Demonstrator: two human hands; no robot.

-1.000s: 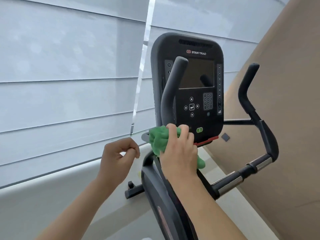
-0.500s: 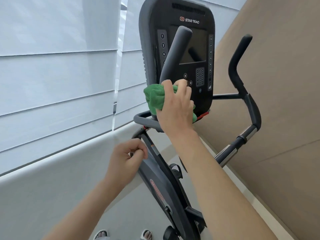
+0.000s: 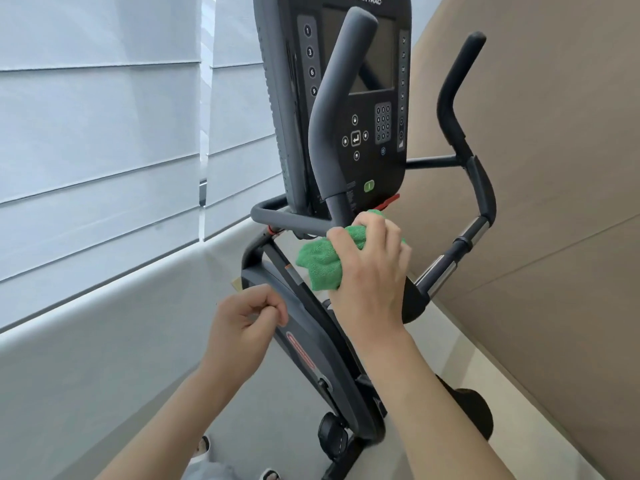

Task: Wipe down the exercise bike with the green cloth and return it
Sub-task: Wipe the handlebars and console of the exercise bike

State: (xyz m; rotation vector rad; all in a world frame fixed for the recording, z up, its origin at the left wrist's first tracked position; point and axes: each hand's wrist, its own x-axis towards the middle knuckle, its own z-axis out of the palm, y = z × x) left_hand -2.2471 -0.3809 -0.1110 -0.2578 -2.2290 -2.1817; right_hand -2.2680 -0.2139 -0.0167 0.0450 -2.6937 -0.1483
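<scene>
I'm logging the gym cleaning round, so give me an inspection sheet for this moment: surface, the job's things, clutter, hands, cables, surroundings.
Surface: exercise bike frame, dark grey, with console upright at the top.
Job's things: green cloth bunched at the base of the near handlebar post, below the console.
Clutter: nothing seen.
Hands: right hand grips the cloth; left hand curled beside the frame, holding nothing visible.
Cables: nothing seen.
Surroundings: white window blinds on the left, tan wall panels on the right, pale floor below; the person's sandalled feet at the bottom edge.
</scene>
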